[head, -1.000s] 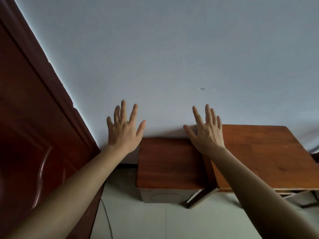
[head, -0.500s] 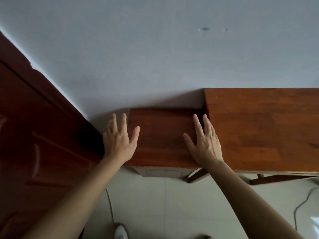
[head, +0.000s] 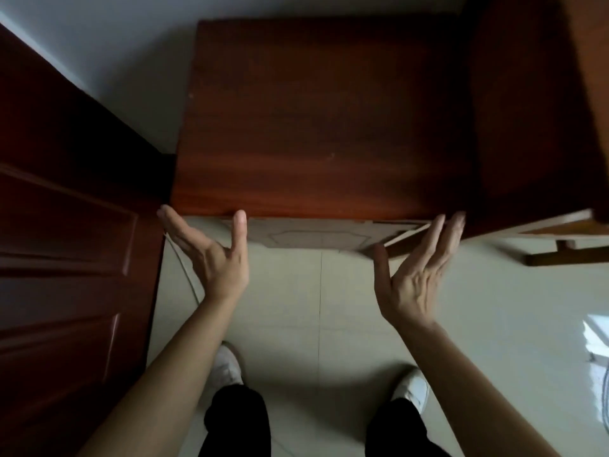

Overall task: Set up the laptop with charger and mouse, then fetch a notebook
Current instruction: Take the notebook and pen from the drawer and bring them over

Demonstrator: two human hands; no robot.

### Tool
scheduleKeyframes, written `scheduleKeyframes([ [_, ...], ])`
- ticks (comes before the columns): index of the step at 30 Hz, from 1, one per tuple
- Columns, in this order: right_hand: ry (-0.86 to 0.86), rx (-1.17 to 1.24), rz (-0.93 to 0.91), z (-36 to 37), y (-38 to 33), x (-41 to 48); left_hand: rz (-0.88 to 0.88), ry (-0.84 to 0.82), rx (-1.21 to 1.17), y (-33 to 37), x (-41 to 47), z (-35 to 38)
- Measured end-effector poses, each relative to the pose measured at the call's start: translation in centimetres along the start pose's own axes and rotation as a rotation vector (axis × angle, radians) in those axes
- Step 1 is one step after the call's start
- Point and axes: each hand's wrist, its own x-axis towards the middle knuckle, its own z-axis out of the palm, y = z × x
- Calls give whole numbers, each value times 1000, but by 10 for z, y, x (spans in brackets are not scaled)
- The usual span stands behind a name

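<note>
1. far left is a dark wooden door (head: 66, 225), and a thin cord (head: 189, 275) runs along the floor (head: 329, 308) beside it. watch your feet there.
2. the left hand (head: 211, 255) is empty, fingers straight and spread, palm turned inward. it hovers just in front of the left front corner of the small cabinet (head: 323, 120). can't tell if the fingertips touch the edge.
3. nothing sits on the cabinet top. my guess is the step in hand is getting into the cabinet for the gear, so crouch lower and go for the front panel (head: 313, 234), not the top.
4. the right hand (head: 418, 275) mirrors the left: empty, fingers straight and close together, thumb out, palm inward, at the right front corner. there's a pale strip by it that might be the panel's edge standing ajar, can't say for sure. if it is, that's the place to hook fingers and pull.
5. far right, a taller tabletop (head: 593, 94) butts up against the cabinet. only a sliver of it shows.
6. the task's stuff: laptop, charger, mouse and notebook aren't in view anywhere.
7. the count: one door, one cord, two hands, one cabinet, one tabletop, two white shoes (head: 225, 367). zero laptops, chargers, mice or notebooks.
</note>
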Motion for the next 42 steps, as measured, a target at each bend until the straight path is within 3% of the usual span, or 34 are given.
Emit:
scheduleKeyframes([
  [4,78,123,69,20,0,-5,-70,-71,-192,-20,4,13],
  [9,-13,434,562,40,-16,-2,-58,-143,-222,-26,2,20],
  [15,-41,502,741,41,-4,28,-90,-175,-270,-35,7,18],
  [23,-114,495,823,22,0,21,-200,-136,-216,-42,31,10],
  [30,-79,492,872,4,-11,-48,-230,-86,-25,-62,-31,-17],
  [36,-217,394,1022,-5,-4,-90,-253,-157,20,-87,-79,-37],
  [42,-63,506,930,-2,-8,-87,-268,-40,-117,-66,-76,-32],
])
